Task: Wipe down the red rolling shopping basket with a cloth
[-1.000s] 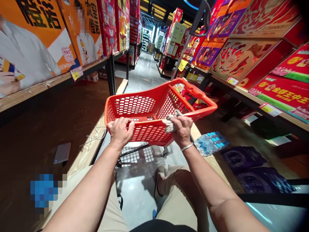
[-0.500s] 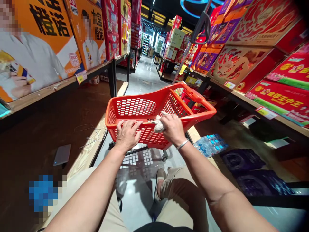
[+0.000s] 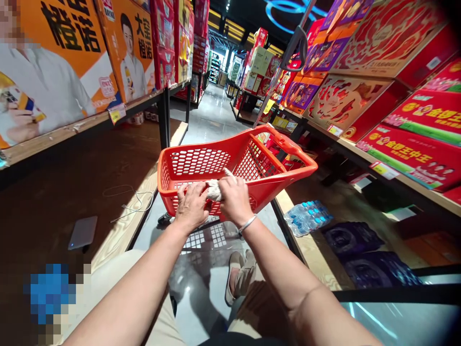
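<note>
An orange plastic shopping basket (image 3: 201, 161) on wheels stands in the aisle right in front of me. My left hand (image 3: 192, 205) rests on its near rim with fingers laid flat against the mesh wall. My right hand (image 3: 235, 199) is closed around a crumpled pale cloth (image 3: 214, 190), pressed against the same near rim, close beside my left hand. A thin bracelet circles my right wrist. The basket's long handle (image 3: 296, 45) rises up to the right.
Shelves of orange and red gift boxes (image 3: 342, 98) line both sides. A pack of water bottles (image 3: 307, 217) and dark packs (image 3: 351, 236) lie on the low right shelf. A grey tablet (image 3: 83, 232) and a white cable lie on the left shelf. My shoe (image 3: 239, 276) is on the glossy floor.
My right hand with the cloth has slid left along the basket's near rim, ending next to my left hand. My left hand's fingers flattened on the mesh.
</note>
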### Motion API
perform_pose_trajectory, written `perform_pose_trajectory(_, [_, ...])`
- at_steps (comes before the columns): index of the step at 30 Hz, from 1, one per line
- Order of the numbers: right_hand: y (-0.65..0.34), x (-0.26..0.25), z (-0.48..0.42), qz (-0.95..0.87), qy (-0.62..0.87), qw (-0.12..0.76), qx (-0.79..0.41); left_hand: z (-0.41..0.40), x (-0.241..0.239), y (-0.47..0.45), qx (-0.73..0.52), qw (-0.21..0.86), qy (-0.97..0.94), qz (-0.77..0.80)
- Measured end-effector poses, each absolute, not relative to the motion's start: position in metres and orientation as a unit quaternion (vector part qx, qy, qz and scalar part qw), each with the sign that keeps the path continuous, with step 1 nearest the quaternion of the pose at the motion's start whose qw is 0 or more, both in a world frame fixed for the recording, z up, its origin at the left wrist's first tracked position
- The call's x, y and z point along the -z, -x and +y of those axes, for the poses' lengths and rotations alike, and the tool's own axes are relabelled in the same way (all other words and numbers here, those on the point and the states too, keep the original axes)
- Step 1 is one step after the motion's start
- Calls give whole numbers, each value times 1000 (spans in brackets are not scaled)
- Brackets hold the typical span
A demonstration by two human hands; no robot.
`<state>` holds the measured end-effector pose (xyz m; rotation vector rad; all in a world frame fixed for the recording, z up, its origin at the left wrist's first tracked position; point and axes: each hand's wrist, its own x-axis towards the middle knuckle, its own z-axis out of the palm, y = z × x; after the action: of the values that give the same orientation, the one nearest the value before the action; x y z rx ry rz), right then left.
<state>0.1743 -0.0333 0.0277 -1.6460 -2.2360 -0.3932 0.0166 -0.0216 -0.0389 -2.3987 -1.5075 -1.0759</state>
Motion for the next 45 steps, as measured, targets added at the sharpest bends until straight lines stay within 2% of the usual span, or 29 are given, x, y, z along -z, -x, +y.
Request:
perform_pose_trajectory(4, [-197,-38,-28,-815,540,136,161,-20,40,-13,365,65,787,-493])
perform_pose_trajectory(8, [-275,-73,-24,-735,636,112,207,-20,38,-11,368,62,790,-487])
perform_pose_trajectory(13, [-322,-94,-22,-610,739,143,246,-23,37,-17,370,52,789,-487])
perform_pose_trajectory(18, [-250,-57,-20,-717,656,152,179,-26,37,-19,361,54,790,-492])
perform_pose_trajectory(23, [-193,-22,-24,-828,507,220,97,-23,36,-13,349,60,788,-503])
perform_pose_trajectory(28, [-217,19,-30,-788,533,269,150,-19,37,-7,364,62,783,-501])
perform_pose_trajectory(30, [-225,46,-32,-774,556,253,167,-19,38,-7,370,59,779,-503])
perform_pose_trajectory(36, [-219,113,-44,-828,534,116,127,-18,38,-8,364,54,781,-505])
perform_pose_trajectory(41, [-233,94,-40,-848,502,113,128,-15,38,-7,378,51,770,-511])
perform_pose_trajectory(45, [-264,46,-27,-766,578,216,178,-14,39,-8,384,56,766,-513])
